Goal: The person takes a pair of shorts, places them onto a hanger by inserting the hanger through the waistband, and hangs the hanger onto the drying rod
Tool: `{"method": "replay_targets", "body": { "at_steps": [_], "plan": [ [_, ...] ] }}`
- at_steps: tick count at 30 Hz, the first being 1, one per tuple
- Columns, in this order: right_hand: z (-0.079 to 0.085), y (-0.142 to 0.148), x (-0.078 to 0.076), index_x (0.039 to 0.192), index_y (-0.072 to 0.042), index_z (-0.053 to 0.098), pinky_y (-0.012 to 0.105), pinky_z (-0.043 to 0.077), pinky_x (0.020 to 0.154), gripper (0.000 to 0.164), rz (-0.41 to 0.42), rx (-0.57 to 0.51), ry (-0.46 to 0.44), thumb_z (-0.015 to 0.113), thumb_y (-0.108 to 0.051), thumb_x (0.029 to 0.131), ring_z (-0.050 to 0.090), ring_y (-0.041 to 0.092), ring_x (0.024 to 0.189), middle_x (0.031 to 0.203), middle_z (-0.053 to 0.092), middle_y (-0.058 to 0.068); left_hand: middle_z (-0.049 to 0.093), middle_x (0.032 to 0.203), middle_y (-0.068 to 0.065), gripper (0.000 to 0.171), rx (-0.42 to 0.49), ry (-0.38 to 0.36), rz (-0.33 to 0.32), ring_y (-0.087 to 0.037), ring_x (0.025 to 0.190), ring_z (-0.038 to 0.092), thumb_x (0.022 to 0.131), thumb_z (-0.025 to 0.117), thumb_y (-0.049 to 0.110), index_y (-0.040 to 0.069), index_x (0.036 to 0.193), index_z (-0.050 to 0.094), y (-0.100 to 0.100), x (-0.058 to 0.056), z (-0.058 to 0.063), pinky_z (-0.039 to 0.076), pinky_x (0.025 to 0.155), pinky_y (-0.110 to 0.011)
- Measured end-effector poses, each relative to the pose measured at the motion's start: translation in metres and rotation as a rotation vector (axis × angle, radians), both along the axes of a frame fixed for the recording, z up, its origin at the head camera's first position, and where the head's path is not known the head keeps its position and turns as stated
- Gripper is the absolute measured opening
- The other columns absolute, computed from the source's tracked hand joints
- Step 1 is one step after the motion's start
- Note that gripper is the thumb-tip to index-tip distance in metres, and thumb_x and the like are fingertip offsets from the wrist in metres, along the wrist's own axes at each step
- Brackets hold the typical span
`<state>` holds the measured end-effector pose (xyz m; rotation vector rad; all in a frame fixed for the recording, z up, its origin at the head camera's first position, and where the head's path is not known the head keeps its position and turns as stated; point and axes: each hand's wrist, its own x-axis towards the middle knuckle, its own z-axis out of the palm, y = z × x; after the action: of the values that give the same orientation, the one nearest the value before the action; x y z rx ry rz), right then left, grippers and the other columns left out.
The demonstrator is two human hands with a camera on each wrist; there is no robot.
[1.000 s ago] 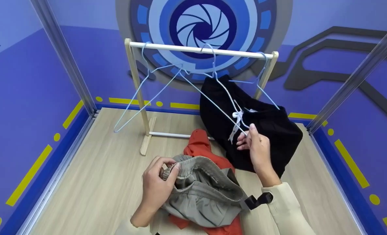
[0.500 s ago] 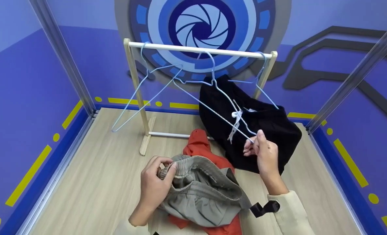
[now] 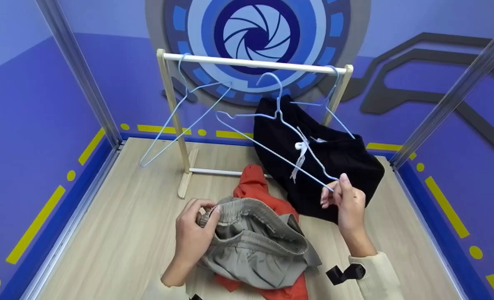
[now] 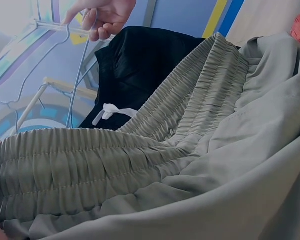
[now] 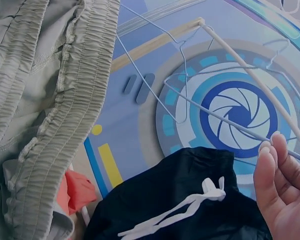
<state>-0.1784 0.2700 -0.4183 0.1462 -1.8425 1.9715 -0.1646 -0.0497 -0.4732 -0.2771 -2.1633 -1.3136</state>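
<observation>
My left hand [image 3: 194, 233] pinches the gathered elastic waistband of grey-green shorts [image 3: 255, 262], whose waist opening faces up. In the left wrist view the ribbed waistband [image 4: 80, 165] fills much of the picture. My right hand [image 3: 349, 208] grips the right end of a light-blue wire hanger [image 3: 272, 154]. That hanger's hook is below and in front of the rack's bar, apart from it. Behind the right hand lies a black garment [image 3: 267, 133] with a white drawstring [image 3: 300, 156]. An orange-red garment [image 3: 255, 183] lies partly under the shorts.
A small wooden rack [image 3: 247, 62] stands at the back. One blue hanger [image 3: 184, 100] hangs at its left end, another hanger [image 3: 334, 104] at its right, near the black garment. Blue-purple panels [image 3: 30, 137] wall in the wooden tabletop [image 3: 105, 233] at the back and sides.
The hanger in my right hand has come off the rack's bar and moved down and toward me, slightly right. My left hand has shifted slightly left, still holding the waistband.
</observation>
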Motion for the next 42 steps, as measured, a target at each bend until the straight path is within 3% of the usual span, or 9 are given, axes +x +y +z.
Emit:
{"method": "replay_targets", "body": {
  "at_steps": [11,23,34,42],
  "plan": [
    [-0.009,0.013,0.006,0.048,0.001,0.024,0.030,0.039,0.038,0.054,0.105,-0.047,0.169,0.033,-0.014,0.099,0.046,0.022,0.046,0.055,0.049,0.016,0.056,0.082,0.010,0.008,0.004,-0.056,-0.006,-0.004,0.060,0.039,0.083,0.066,0.029,0.023,0.087,0.063,-0.006,-0.001,-0.001,0.033,0.055,-0.018],
    [-0.019,0.023,0.015,0.048,0.001,0.022,0.036,0.024,0.036,0.052,0.196,-0.099,0.262,0.027,-0.008,0.099,0.040,0.021,0.046,0.056,0.049,0.013,0.058,0.083,0.010,0.006,0.011,-0.074,0.000,-0.006,0.060,0.041,0.085,0.064,0.028,0.022,0.086,0.063,-0.010,-0.004,-0.007,0.035,0.056,-0.019],
    [-0.024,0.033,0.024,0.049,0.000,0.022,0.034,0.019,0.035,0.051,0.267,-0.127,0.258,0.021,-0.008,0.099,0.033,0.024,0.045,0.055,0.044,0.014,0.058,0.080,0.011,0.007,0.000,-0.068,0.027,-0.006,0.063,0.045,0.085,0.065,0.027,0.021,0.081,0.065,-0.014,-0.009,-0.013,0.036,0.059,-0.020],
    [-0.030,0.039,0.027,0.048,-0.001,0.020,0.034,0.013,0.036,0.050,0.272,-0.155,0.260,0.015,-0.004,0.098,0.030,0.023,0.044,0.052,0.041,0.013,0.061,0.082,0.010,0.009,0.011,-0.067,0.017,-0.006,0.068,0.050,0.085,0.064,0.027,0.019,0.082,0.066,-0.020,-0.013,-0.017,0.039,0.062,-0.020]
  ]
}}
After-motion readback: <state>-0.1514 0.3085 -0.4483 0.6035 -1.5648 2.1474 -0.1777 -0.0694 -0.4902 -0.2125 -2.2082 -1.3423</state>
